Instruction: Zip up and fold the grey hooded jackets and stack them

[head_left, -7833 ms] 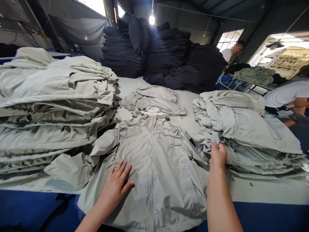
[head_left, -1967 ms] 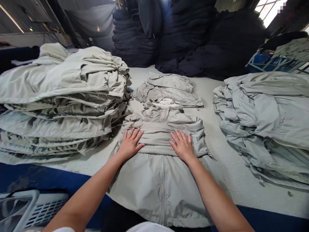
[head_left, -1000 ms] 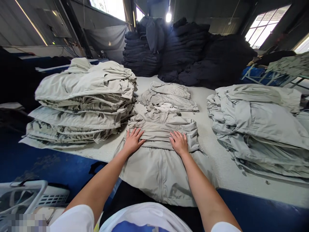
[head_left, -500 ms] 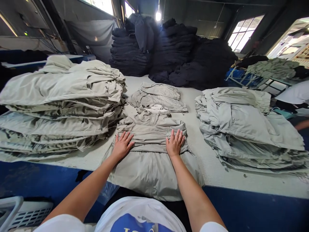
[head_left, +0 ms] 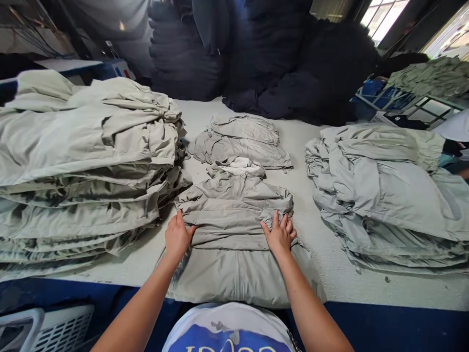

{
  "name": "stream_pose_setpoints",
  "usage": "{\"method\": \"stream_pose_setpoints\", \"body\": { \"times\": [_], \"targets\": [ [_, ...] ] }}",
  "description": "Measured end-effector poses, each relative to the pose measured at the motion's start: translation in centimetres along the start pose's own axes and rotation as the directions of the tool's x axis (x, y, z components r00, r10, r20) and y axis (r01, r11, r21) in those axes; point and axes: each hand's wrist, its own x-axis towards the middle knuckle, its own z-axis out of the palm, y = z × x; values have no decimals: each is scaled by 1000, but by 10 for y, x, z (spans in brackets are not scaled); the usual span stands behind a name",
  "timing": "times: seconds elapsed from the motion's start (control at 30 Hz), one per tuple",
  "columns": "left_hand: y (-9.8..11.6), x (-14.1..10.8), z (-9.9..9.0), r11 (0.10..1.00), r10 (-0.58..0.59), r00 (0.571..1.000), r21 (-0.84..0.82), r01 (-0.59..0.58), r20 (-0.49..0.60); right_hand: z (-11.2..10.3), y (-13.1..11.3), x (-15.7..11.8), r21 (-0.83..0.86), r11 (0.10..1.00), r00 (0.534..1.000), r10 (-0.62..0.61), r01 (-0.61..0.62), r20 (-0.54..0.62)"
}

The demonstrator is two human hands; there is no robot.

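Left hand [head_left: 178, 238] and right hand [head_left: 281, 235]: both open, palms down, no firm grip. Left sits at the side edge of the folded jacket [head_left: 234, 230]. Right fingers [head_left: 284, 226] are slightly bent on the fold.

Largest first: work table [head_left: 315, 254], speckled pale top, dark blue near edge. Behind it, a dark navy garment pile [head_left: 264, 54], soft and heaped, in rough stacks.

On the table, 2 big stacks of pale grey-green nylon garments: left stack [head_left: 80, 161] in creased layers, right stack [head_left: 381, 195] looser and rumpled.

Jacket lies between them, same crinkled thin shell fabric, folded into horizontal bands, lower panel over the table's near edge. Zip [head_left: 237, 276] runs straight up that panel.

Just beyond it, a smaller folded garment [head_left: 240, 142], with a white lining patch [head_left: 238, 167] between the 2.

Upper right: blue rack [head_left: 381, 95] with a grey-green garment heap [head_left: 428, 78]. Right edge: a co-worker's white sleeve [head_left: 456, 126]. Lower left: white plastic crate [head_left: 47, 330], slatted. Bottom: the person's white T-shirt [head_left: 227, 330] with blue print.
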Motion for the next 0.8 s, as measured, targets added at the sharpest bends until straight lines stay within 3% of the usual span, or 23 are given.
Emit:
{"method": "stream_pose_setpoints", "body": {
  "times": [0.13, 0.27, 0.43, 0.6, 0.8],
  "targets": [
    [7, 10, 0, 997, 15, 995, -72, -8, 100, -4, 0, 3, 92, 990, 994, -101, 104, -36],
    [23, 20, 0, 969, 86, 991, -238, -58, 106, -4, 3, 18, 249, 952, 985, -173, 175, -30],
    [61, 35, -34, 890, 64, 998, -452, -53, 9, -26, 8, 42, 323, 943, 995, -64, 86, -79],
    [119, 42, -92, 797, 108, 993, -593, -116, -50, -83, 7, 60, 410, 906, 974, -15, 108, -224],
    [199, 41, -159, 637, 172, 979, -746, -193, -107, -190, 32, 79, 447, 887, 897, 101, 114, -430]
  ]
}}
